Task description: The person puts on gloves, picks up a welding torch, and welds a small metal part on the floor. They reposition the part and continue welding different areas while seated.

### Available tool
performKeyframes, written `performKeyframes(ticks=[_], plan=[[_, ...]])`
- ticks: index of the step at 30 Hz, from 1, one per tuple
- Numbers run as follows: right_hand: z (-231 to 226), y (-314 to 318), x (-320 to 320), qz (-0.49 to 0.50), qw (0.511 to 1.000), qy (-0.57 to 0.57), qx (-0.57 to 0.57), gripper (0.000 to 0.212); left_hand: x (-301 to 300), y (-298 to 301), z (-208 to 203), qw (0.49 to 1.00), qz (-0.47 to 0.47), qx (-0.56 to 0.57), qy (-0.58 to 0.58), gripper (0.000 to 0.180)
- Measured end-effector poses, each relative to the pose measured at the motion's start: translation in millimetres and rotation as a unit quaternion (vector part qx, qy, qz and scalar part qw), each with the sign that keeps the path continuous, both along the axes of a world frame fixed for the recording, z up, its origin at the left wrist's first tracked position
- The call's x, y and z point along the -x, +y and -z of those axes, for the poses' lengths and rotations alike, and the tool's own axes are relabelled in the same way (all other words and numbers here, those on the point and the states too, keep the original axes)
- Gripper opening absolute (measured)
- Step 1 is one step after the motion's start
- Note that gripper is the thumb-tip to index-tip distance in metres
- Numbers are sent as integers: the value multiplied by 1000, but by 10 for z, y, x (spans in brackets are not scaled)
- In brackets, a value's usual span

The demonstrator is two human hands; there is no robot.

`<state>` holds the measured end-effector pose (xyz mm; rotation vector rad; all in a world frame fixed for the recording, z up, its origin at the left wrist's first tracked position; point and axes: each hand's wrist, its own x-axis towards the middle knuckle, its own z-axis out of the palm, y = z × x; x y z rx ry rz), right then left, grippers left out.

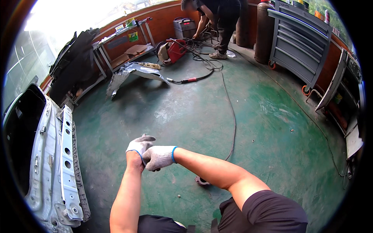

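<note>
Both my hands wear pale grey knit work gloves with blue-edged cuffs. My left hand (139, 145) is held out over the floor, holding nothing, its visible fingers stretched out to the right. Across its wrist lies my right hand (160, 157), fingers closed at the blue cuff of the left glove and pinching its edge. The right fingertips are partly hidden under that hand. Below my right forearm, a dark round metal part (202, 181) sits on the green floor, partly covered by the arm.
A silver car body panel (50, 155) stands at left; a bent metal panel (136, 73) lies ahead. Cables (233, 116) run across the floor. Another person (225, 23) bends near a welding machine (184, 28). A grey tool cabinet (299, 39) and gas cylinder (265, 33) stand at right.
</note>
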<state>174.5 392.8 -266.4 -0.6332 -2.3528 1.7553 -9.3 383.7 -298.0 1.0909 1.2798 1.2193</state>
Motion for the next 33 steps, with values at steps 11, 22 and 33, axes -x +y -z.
performKeyframes(ticks=[11,22,33], plan=[[-94,193,-171,55,995,25,-76,20,-143,550,70,949,74,233,-199,92],[134,270,-289,164,982,20,-88,36,-410,545,246,960,7,191,-202,98],[460,827,-826,326,926,147,124,26,-434,470,-139,820,348,134,-434,111]])
